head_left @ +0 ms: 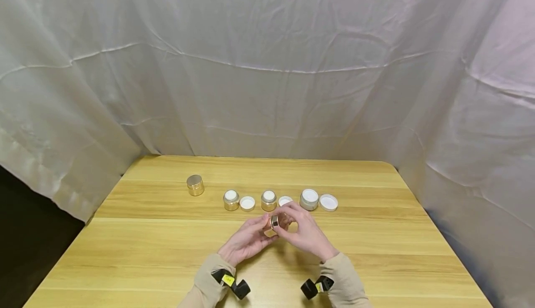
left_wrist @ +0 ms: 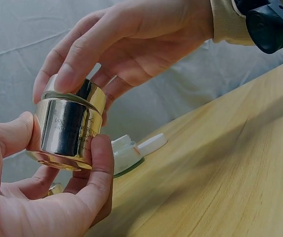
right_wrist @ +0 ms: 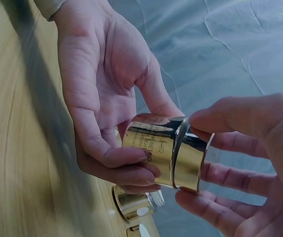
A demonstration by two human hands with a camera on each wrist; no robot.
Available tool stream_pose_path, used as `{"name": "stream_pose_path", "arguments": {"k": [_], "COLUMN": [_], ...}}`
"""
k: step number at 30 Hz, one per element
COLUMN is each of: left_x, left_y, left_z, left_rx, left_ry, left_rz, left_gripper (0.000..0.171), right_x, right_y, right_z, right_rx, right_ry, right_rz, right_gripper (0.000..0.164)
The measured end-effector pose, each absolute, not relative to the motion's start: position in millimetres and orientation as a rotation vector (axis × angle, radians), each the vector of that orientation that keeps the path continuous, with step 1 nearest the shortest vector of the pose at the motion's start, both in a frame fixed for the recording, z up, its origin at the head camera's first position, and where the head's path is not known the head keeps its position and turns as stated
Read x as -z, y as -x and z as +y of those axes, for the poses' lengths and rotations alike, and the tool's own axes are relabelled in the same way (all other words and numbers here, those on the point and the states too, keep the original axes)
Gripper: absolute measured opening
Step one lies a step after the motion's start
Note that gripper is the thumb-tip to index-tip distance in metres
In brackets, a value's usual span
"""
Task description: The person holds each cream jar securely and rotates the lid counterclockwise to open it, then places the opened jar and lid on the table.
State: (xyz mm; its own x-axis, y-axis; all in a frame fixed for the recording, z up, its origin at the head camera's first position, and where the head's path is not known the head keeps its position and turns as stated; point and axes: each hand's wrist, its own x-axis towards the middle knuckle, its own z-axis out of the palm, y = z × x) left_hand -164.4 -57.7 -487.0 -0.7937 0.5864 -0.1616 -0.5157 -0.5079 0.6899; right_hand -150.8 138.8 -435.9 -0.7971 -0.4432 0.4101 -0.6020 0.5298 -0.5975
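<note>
Over the front middle of the table, my left hand (head_left: 247, 243) holds a gold cosmetic jar (left_wrist: 62, 131), with the thumb on one side and fingers curled round the other. The jar is tilted and carries small printed lettering. My right hand (head_left: 307, 234) grips the jar's shiny gold lid (right_wrist: 190, 160) between thumb and fingers. A narrow seam shows between lid and jar in the left wrist view. How far the lid is screwed on cannot be told.
Behind the hands stand two gold jars (head_left: 231, 204) and a larger glass jar (head_left: 309, 206), all uncovered with white tops. Beside each lies a lid (head_left: 329, 202), white inside up. A closed gold jar (head_left: 195, 186) stands farther left on the wooden table (head_left: 146, 252).
</note>
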Motion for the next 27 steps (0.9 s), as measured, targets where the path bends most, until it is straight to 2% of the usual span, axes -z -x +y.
{"name": "stream_pose_path", "arguments": {"k": [11,23,27], "left_x": [486.8,485.0,485.4], "left_y": [163.7,163.6,164.3], "left_z": [-58.6,-58.0,-57.5], "left_rx": [-2.280,-2.290,-2.297], "left_ry": [-0.105,-0.052,-0.049], "left_rz": [0.990,0.997,0.987], "left_gripper": [0.025,0.037,0.036], "right_x": [439.2,451.1,456.1], "right_y": [157.4,169.1,172.4], "right_z": [148.5,164.7,169.1], "right_rx": [-1.331,-1.809,-1.959], "right_ry": [-1.030,-1.159,-1.145], "right_rz": [-2.545,-2.354,-2.311], "right_gripper": [0.041,0.042,0.043]}}
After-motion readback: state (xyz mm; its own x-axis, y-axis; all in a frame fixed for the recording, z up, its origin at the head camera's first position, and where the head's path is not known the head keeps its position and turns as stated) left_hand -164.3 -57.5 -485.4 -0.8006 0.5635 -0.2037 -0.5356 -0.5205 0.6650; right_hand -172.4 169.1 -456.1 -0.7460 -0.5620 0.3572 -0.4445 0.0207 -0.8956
